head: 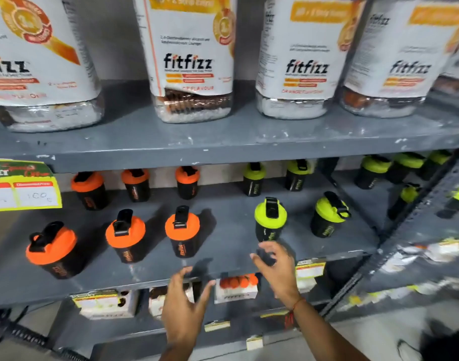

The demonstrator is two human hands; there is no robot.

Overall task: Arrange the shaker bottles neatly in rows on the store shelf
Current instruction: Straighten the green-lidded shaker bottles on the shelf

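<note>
Shaker bottles (182, 231) with black tapered bodies, round orange and lime lids, grey metal shelf (223, 267), left hand (182, 308) and right hand (278, 269) hovering, fingers spread, grasping nothing.

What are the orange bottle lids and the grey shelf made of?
The orange lids look like plastic: a smooth, even, matt colour with moulded black flip caps. The grey shelf looks like painted metal: it is thin and flat-edged, and the paint is chipped and scuffed in pale spots along the front. That is only how they look; I cannot be certain.
</note>
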